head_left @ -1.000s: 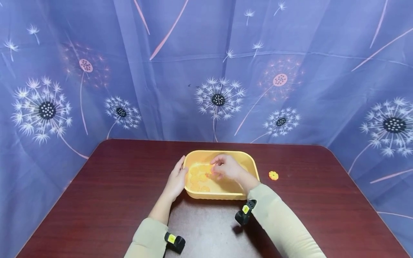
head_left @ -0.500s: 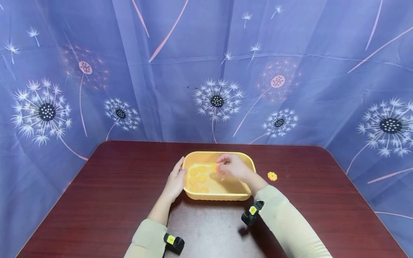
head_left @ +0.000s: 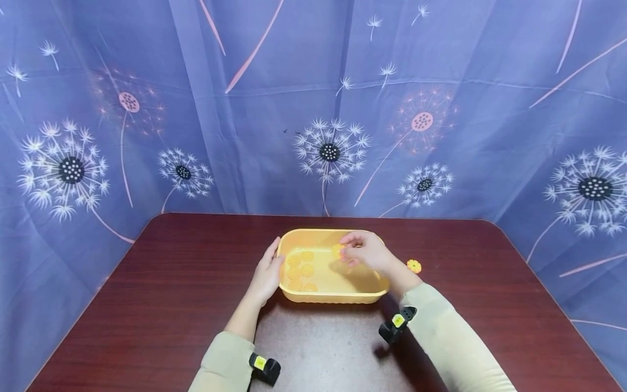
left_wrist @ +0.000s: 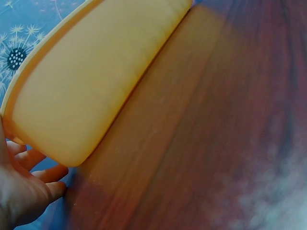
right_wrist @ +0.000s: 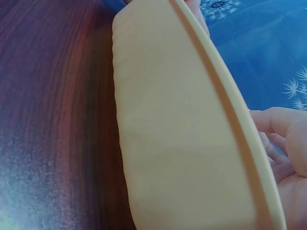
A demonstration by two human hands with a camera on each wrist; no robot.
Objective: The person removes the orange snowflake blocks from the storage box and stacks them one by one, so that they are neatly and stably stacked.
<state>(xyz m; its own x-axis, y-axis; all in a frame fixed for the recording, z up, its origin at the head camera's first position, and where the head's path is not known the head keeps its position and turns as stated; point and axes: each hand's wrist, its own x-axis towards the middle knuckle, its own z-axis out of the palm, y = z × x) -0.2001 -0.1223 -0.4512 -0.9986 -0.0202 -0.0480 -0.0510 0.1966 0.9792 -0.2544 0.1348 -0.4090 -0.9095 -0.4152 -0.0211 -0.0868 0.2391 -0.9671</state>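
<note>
A yellow plastic basin stands on the table. My left hand holds its left end, thumb at the rim and fingers along the outside; in the left wrist view those fingers lie by the end wall. Several yellow-orange flower-shaped pieces lie flat in the left half of the basin. Over its right half, my right hand pinches another flower-shaped piece between thumb and fingers. From the right wrist camera, the basin's wall hides that piece and part of the right hand.
One more orange-and-yellow flower piece lies on the dark red wooden table, right of the basin and close to my right forearm. A blue curtain with dandelion prints hangs behind the table and at both sides.
My right hand has moved right, away from the pieces at the basin's left, and the pinched flower piece has come with it. The left hand keeps its place on the basin.
</note>
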